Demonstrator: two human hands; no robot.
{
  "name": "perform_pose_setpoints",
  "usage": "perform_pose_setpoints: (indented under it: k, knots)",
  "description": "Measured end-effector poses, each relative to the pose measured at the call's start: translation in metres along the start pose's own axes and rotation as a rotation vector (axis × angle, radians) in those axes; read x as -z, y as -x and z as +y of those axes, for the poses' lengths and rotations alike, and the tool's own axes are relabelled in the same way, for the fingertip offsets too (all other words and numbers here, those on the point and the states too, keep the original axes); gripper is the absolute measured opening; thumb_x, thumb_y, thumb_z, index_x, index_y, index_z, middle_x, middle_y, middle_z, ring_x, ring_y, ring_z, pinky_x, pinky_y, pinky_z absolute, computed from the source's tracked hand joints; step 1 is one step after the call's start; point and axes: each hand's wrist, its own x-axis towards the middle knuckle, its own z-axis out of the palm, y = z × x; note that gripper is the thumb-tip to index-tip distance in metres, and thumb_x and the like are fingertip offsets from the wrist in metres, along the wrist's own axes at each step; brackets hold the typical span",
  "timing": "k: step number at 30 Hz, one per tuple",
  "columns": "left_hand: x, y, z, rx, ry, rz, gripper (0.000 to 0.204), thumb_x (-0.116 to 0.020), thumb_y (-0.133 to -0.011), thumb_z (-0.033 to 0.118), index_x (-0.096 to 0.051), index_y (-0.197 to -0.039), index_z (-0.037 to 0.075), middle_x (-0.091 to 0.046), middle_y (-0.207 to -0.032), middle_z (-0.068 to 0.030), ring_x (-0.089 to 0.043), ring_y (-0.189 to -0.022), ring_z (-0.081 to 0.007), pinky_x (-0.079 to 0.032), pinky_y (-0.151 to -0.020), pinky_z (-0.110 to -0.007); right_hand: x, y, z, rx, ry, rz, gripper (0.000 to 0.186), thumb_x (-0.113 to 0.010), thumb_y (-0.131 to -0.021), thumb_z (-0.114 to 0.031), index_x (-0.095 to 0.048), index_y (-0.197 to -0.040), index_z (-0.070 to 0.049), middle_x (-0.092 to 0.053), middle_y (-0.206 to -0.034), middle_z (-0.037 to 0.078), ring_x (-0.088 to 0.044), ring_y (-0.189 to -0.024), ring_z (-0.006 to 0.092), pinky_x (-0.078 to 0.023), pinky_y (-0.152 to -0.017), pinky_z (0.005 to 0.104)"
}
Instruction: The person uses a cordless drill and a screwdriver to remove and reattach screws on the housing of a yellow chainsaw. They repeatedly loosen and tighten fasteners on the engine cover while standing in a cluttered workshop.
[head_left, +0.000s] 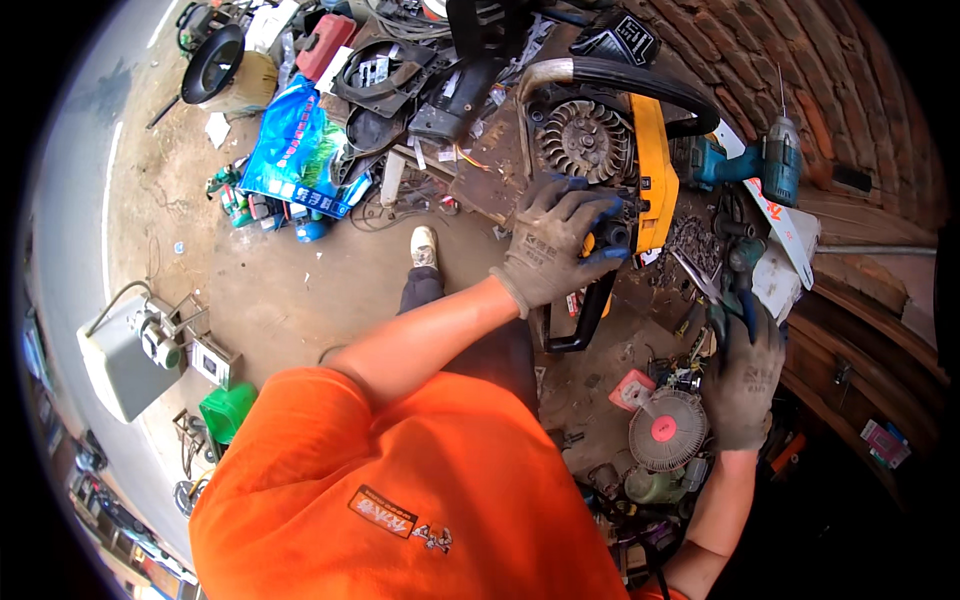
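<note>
An orange-and-black chainsaw point(654, 185) stands on end in front of me, its finned flywheel point(586, 140) exposed. My left hand point(557, 243), in a grey glove with blue fingertips, is closed on the saw's body just below the flywheel. A dark round part point(614, 236) shows beside its fingers. My right hand point(747, 378), gloved alike, reaches low on the right among the tools. Its fingers are bent around a green-and-black tool point(742, 262), whose lower part they hide. The black rear handle point(570, 345) of the saw hangs below my left hand.
A teal cordless drill point(780, 165) with a long bit and a white guide bar point(782, 230) lie by the brick wall point(850, 90). A small fan point(667, 430) sits near my right wrist. Left are a blue bag point(297, 150), black housings point(385, 80) and a white-topped machine point(128, 358).
</note>
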Motion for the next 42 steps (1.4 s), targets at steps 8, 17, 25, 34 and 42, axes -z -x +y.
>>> perform_pose_setpoints:
  k: [8,17,25,34,42]
  knots:
    - [0.003,-0.003,-0.008,-0.037,0.108,0.041,0.058,-0.08,-0.075,0.038,-0.061,-0.125,0.015,-0.063,-0.124,-0.0064,-0.055,-0.118,-0.0361,-0.042,-0.102,-0.053,0.015,-0.059,-0.046,0.217,0.234,-0.143,0.025,-0.063,-0.078,-0.01,-0.066,-0.099,0.003,-0.056,-0.131,0.022,-0.052,-0.121,0.0393,-0.041,-0.101,0.049]
    - [0.012,-0.008,-0.008,-0.036,0.138,0.061,0.055,-0.08,-0.074,0.035,-0.063,-0.122,0.014,-0.065,-0.121,-0.0061,-0.057,-0.113,-0.0345,-0.043,-0.102,-0.051,0.025,-0.085,-0.053,0.348,0.39,-0.272,0.019,-0.058,-0.083,-0.013,-0.068,-0.093,0.0,-0.059,-0.12,0.019,-0.055,-0.114,0.0351,-0.044,-0.091,0.0453]
    - [0.013,-0.013,-0.007,0.072,0.223,-0.036,0.054,-0.079,-0.075,0.032,-0.062,-0.123,0.013,-0.064,-0.123,-0.0062,-0.056,-0.113,-0.0367,-0.044,-0.101,-0.051,0.037,-0.105,-0.059,0.556,0.393,-0.492,0.017,-0.059,-0.08,-0.015,-0.068,-0.085,-0.002,-0.059,-0.103,0.016,-0.056,-0.1,0.0318,-0.045,-0.082,0.0411]
    - [0.014,-0.01,0.003,0.129,0.181,-0.054,0.052,-0.079,-0.074,0.028,-0.064,-0.122,0.014,-0.065,-0.12,-0.0035,-0.058,-0.114,-0.0343,-0.043,-0.103,-0.052,0.037,-0.129,-0.078,0.553,0.418,-0.689,0.023,-0.06,-0.08,-0.016,-0.071,-0.091,0.001,-0.061,-0.108,0.018,-0.058,-0.099,0.0313,-0.046,-0.079,0.0428]
    - [0.01,-0.007,0.001,0.075,0.147,-0.017,0.038,-0.079,-0.072,0.026,-0.071,-0.108,0.018,-0.066,-0.114,-0.0017,-0.061,-0.107,-0.0322,-0.039,-0.104,-0.057,0.016,-0.096,-0.094,0.413,0.432,-0.564,0.027,-0.06,-0.08,-0.018,-0.071,-0.093,0.003,-0.059,-0.112,0.022,-0.055,-0.102,0.0323,-0.044,-0.079,0.0411]
